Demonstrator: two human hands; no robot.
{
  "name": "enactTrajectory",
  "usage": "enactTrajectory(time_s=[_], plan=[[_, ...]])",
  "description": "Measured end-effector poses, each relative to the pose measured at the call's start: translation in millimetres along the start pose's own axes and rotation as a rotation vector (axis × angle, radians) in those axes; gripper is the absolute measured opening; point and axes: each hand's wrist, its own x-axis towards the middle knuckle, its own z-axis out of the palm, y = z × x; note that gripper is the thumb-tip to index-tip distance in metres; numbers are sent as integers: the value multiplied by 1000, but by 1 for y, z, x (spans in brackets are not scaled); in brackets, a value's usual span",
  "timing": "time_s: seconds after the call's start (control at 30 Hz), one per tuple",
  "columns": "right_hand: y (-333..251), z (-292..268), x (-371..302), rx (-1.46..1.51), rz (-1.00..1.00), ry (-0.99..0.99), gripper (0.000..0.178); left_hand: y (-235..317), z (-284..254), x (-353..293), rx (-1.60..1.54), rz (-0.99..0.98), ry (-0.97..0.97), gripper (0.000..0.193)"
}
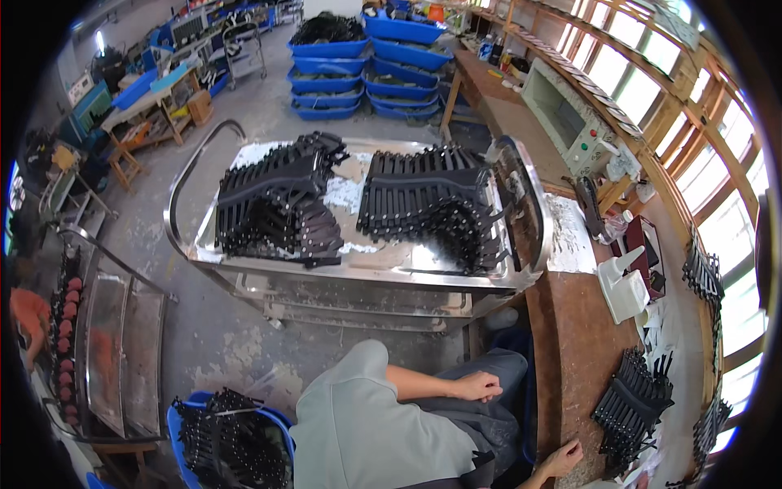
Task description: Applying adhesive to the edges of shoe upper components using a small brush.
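Black plastic parts (631,399) lie fanned in a pile on the brown bench (570,342), just right of the right hand (562,460). Right hand rests on the bench edge, fingers curled, holding nothing, not touching the pile. Left hand (479,385) sits loosely closed on the lap, empty. Bigger stacks of the same parts fill the steel cart (366,269) ahead. Risk: the pile sits near the bench's edge, so a careless pull could spill or tangle pieces.

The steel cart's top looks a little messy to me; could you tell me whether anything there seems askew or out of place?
Yes. On the steel cart, the right stack of black parts has slumped, fanning toward the right rail. White patches mark the tray between the stacks.
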Motion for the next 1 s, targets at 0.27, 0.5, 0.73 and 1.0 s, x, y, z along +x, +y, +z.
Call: enactTrajectory(time_s=[0.27,0.5,0.73,1.0], plan=[[-26,-5,-14,-194,-131,101,36,-9,14,-2,-47,29,52,23],[-23,-1,-18,-159,-155,121,34,-14,38,2,53,11,-66,21],[-3,-12,-25,-157,-240,322,19,-16,73,26,-30,-245,-184,19],[-49,0,1,89,-261,236,6,0,74,68,-184,-113,-32,17]])
